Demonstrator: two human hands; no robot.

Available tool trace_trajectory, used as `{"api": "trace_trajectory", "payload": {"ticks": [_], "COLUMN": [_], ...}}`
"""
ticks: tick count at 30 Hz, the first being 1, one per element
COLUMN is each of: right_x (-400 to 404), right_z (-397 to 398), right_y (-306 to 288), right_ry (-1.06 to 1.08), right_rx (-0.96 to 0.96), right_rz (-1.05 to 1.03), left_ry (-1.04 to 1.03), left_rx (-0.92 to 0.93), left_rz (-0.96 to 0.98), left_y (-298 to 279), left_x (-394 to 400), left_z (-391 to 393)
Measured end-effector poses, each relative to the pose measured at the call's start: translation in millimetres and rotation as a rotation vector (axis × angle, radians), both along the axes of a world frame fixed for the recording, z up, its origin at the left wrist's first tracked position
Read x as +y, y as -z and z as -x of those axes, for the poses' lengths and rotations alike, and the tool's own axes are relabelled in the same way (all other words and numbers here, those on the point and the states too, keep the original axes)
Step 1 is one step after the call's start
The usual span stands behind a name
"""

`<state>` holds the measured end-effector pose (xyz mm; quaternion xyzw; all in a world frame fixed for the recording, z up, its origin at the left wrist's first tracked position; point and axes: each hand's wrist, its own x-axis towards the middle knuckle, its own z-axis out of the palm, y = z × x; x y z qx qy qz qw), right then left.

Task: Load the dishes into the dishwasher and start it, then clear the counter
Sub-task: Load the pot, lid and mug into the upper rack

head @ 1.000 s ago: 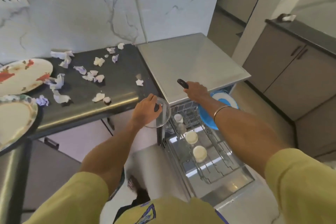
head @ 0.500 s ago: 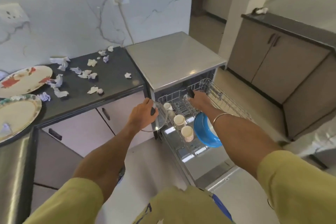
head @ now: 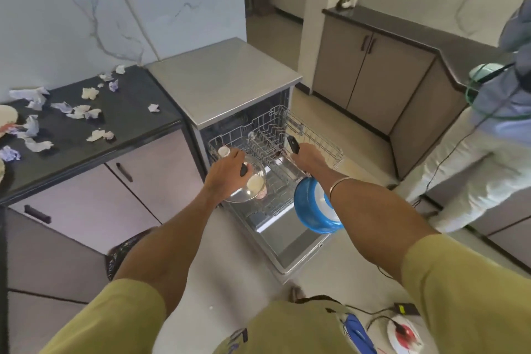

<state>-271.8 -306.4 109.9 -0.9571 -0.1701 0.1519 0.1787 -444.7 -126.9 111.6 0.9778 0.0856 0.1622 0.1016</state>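
Note:
My left hand (head: 225, 174) grips the black knob of a clear glass lid (head: 249, 184) over the left side of the pulled-out wire rack (head: 310, 135). My right hand (head: 309, 156) holds the black handle of a blue pan (head: 313, 208), which hangs tilted under my wrist in front of the rack. The silver dishwasher (head: 221, 80) stands open with its door (head: 290, 241) lowered. White cups (head: 224, 151) sit in the rack, one seen through the lid. Crumpled paper scraps (head: 82, 110) litter the black counter (head: 120, 126).
Plate edges (head: 7, 121) show at the far left of the counter. A power cord (head: 138, 20) runs from a wall socket down behind the dishwasher. Another person (head: 488, 138) stands at the right by grey cabinets (head: 373, 77). Cables and a small device (head: 402, 330) lie on the floor.
The view has drawn back and swung right. Both hands have moved lower over the pulled-out rack, and the lid now tilts over the cups. The person at right has come into view.

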Motion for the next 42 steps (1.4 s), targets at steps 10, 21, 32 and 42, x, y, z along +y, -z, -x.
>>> {"api": "trace_trajectory", "payload": {"ticks": [10, 21, 32, 42], "right_x": [-80, -151, -99, -40], "right_z": [-66, -174, -242, -324], "right_y": [12, 36, 54, 74], "right_ry": [-0.013, -0.059, -0.068, -0.067], "right_rx": [0.031, 0.14, 0.192, 0.271], "right_rz": [-0.031, -0.022, -0.082, -0.087], "left_ry": [-0.006, -0.167, -0.297, -0.432], "left_rx": [0.02, 0.002, 0.016, 0.031], "left_rz": [-0.001, 0.07, 0.097, 0.22], "left_y": [11, 10, 35, 65], "left_x": [-73, -118, -96, -51], "left_z": [-65, -146, -214, -296]}}
